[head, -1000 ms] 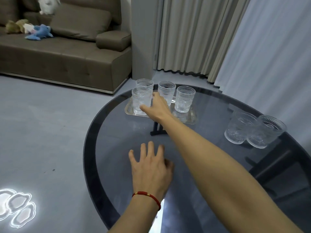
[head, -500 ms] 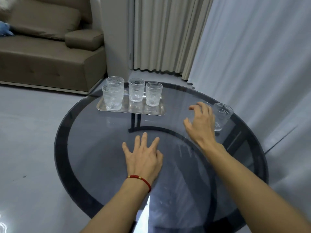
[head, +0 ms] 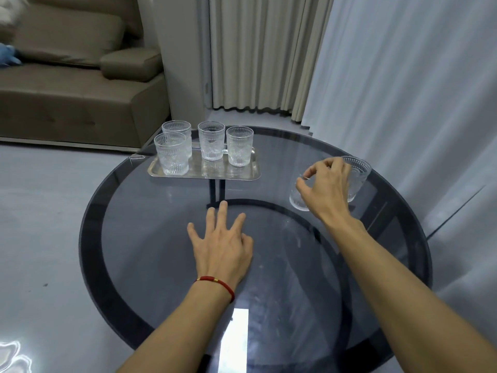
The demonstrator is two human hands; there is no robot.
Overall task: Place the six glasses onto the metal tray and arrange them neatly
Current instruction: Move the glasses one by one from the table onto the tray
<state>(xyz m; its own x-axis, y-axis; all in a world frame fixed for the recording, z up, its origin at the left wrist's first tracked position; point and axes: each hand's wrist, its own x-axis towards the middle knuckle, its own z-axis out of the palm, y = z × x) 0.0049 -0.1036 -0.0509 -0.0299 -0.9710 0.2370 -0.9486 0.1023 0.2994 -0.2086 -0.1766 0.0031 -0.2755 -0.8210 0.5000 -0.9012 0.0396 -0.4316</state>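
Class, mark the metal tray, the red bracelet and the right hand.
metal tray point(head: 243, 174): head view, bare front right part.
red bracelet point(head: 215, 280): head view, cord on left wrist.
right hand point(head: 326, 187): head view, back of hand.

Shiny metal tray point(head: 243, 175), ribbed glasses point(head: 171, 154)

My right hand point(head: 326, 188) covering most of the near glass point(head: 298, 201), far glass point(head: 357, 173) half hidden, sofa point(head: 67, 103) cropped left.
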